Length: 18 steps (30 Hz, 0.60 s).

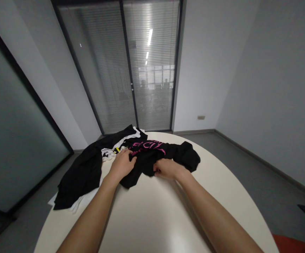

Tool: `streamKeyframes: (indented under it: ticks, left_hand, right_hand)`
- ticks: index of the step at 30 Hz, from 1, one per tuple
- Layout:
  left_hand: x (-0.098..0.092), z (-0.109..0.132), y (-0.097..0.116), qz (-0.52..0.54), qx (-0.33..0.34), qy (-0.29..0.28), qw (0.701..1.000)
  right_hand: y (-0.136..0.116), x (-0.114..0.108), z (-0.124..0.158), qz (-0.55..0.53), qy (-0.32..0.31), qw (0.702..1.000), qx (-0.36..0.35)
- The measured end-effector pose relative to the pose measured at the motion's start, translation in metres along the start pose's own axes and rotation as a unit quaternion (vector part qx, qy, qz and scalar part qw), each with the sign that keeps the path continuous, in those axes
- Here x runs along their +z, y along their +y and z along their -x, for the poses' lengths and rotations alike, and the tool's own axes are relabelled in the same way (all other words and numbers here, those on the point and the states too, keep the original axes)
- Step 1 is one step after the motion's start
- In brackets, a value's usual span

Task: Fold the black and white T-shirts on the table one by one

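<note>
A crumpled black T-shirt (147,158) with pink lettering lies on the round table, its far part bunched up to the right. My left hand (122,164) rests at its left side, thumb apart from the fingers, touching the cloth. At the near edge of the shirt, my right hand (167,168) has its fingers curled and closed on the fabric; the fingertips are partly hidden. To the left of my left hand lies a pile of clothes, with a black garment (82,172) on top and white cloth (85,199) showing below it.
The pale round table (152,218) curves away on both sides. Beyond it stands a glass partition (152,98) with blinds and a dark frame. Grey walls meet at the right. A red object (294,244) shows at the lower right edge.
</note>
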State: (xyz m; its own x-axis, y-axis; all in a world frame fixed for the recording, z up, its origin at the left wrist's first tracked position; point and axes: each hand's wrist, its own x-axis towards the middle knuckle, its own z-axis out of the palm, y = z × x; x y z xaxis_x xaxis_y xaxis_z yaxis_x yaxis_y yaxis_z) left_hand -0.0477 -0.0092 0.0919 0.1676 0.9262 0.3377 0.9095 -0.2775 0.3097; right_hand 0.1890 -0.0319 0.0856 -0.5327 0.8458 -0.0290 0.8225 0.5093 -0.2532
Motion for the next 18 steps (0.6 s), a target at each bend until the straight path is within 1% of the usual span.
streamKeyframes:
  ticks: [2,4,7,9,11,14,16,18]
  left_hand:
    - [-0.005,0.000,0.002,0.014,-0.008,0.021,1.000]
    - [-0.011,0.000,0.002,0.026,-0.029,0.057,0.998]
    - [-0.019,-0.001,0.001,0.046,-0.051,0.107,0.992]
    - [-0.023,-0.001,-0.002,0.065,-0.064,0.127,0.988]
    - [-0.024,-0.002,-0.005,0.084,-0.081,0.140,0.983]
    - [-0.022,-0.004,-0.011,0.105,-0.093,0.151,0.979]
    - [-0.019,-0.005,-0.013,0.121,-0.092,0.157,0.976]
    - [-0.017,-0.006,-0.014,0.141,-0.095,0.162,0.972]
  right_hand:
    - [0.003,-0.009,0.006,-0.018,0.040,0.999,-0.018]
    - [0.007,-0.022,0.012,-0.037,0.089,0.995,-0.014]
    - [0.013,-0.046,0.020,-0.056,0.177,0.982,0.028]
    - [0.020,-0.060,0.025,-0.083,0.254,0.962,0.062]
    - [0.029,-0.070,0.030,-0.122,0.348,0.924,0.101]
    - [0.053,-0.076,0.035,-0.156,0.481,0.845,0.172]
    - [0.074,-0.075,0.036,-0.177,0.544,0.792,0.212]
    - [0.096,-0.070,0.037,-0.221,0.595,0.740,0.222]
